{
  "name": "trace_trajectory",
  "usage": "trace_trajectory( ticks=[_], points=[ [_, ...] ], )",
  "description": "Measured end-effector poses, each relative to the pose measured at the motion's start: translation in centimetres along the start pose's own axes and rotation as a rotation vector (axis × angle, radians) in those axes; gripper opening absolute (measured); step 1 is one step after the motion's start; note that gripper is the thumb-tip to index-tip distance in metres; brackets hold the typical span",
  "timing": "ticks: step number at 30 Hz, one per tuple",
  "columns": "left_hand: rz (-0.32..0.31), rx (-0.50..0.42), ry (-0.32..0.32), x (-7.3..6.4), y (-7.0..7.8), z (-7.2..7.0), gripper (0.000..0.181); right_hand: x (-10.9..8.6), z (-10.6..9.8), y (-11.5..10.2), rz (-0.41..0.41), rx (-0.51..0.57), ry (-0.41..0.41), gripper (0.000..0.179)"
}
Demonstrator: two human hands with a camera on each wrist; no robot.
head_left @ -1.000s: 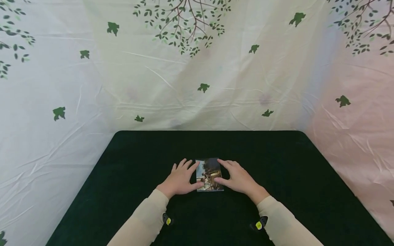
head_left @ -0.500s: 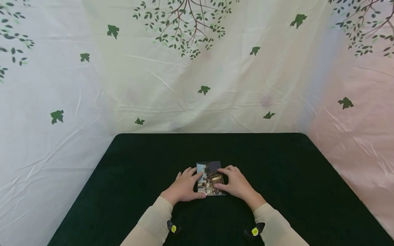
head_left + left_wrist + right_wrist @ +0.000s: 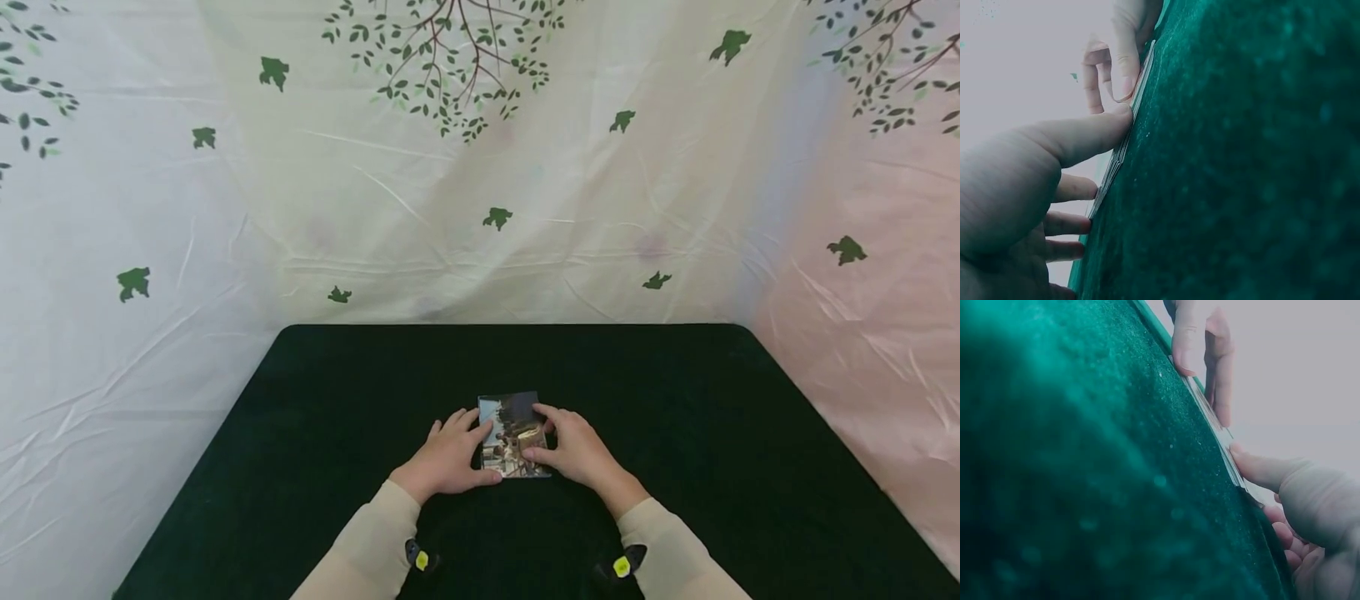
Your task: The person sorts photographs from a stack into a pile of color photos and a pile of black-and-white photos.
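A thin stack of picture sheets (image 3: 510, 437) lies on the dark green table, a printed scene on top. Whether it is bound or loose I cannot tell. Several layered edges show in the left wrist view. My left hand (image 3: 448, 457) rests along its left side with fingers spread, the thumb at the near edge and the index finger over the picture. At the right side my right hand (image 3: 583, 447) pinches the sheets, its thumb (image 3: 1257, 465) on top and its fingers curled at the edge. The undersides of those fingers are partly hidden.
The dark green cloth-covered table (image 3: 360, 375) reaches to a pale fabric backdrop (image 3: 420, 208) printed with leaves and birds. Dark wrist devices with yellow marks sit under both beige sleeves (image 3: 367, 542).
Both hands have settled closer onto the stack. My right fingers have drawn in and curled at its right edge; the index finger has since shifted slightly. The head view has tilted a little.
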State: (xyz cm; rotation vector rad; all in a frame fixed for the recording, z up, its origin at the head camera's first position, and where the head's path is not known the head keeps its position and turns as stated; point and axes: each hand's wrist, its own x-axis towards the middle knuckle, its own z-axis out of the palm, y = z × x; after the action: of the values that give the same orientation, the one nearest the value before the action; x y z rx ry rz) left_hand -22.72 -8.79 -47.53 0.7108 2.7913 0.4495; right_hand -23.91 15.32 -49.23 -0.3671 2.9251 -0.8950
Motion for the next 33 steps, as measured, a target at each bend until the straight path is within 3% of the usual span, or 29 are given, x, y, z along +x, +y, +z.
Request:
trace_trajectory(
  ticks=[13,25,33],
  points=[
    [0.013,0.002,0.006,-0.15,0.24,0.0,0.084,-0.1,-0.02,-0.05,0.074,0.099,-0.01,0.08],
    [0.005,-0.013,0.003,-0.26,0.12,-0.29,0.084,0.01,0.1,-0.04,0.084,0.156,0.032,0.06],
    [0.004,-0.057,0.002,-0.22,-0.1,-0.47,0.085,0.03,-0.09,-0.15,0.128,0.332,0.066,0.041]
  ],
)
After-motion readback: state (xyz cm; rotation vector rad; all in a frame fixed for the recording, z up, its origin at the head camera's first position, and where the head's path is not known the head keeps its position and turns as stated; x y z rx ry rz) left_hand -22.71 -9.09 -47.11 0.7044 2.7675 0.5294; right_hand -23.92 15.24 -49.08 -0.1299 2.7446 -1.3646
